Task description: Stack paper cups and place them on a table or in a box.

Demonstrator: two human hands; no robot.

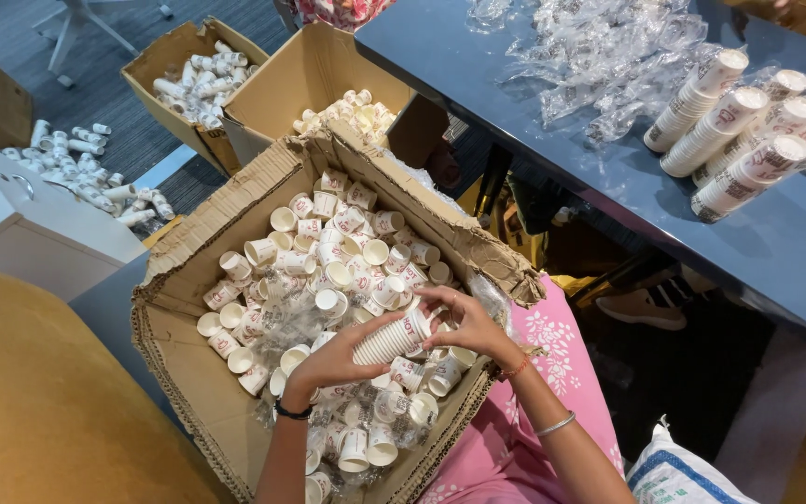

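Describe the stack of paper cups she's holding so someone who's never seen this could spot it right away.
Start at the big torn cardboard box on the person's lap, full of loose small paper cups. Above its near right side, the left hand and right hand hold a nested cup stack, lying sideways, the box's only stack.

Loose cups (pixel 328 252) in box (pixel 188 373)

dark blue table (pixel 776 243), upper right: stacks of nested paper cups (pixel 734 126) lying on their sides near its right end; a heap of crumpled clear plastic wrappers (pixel 608 56) along its far side. grey floor (pixel 132 56), upper left: two open cardboard boxes (pixel 263 84) of paper cups side by side; short stacks of cups (pixel 81 168) scattered loose beside a white cabinet (pixel 11 224). lower right floor: a white woven sack (pixel 683 476).
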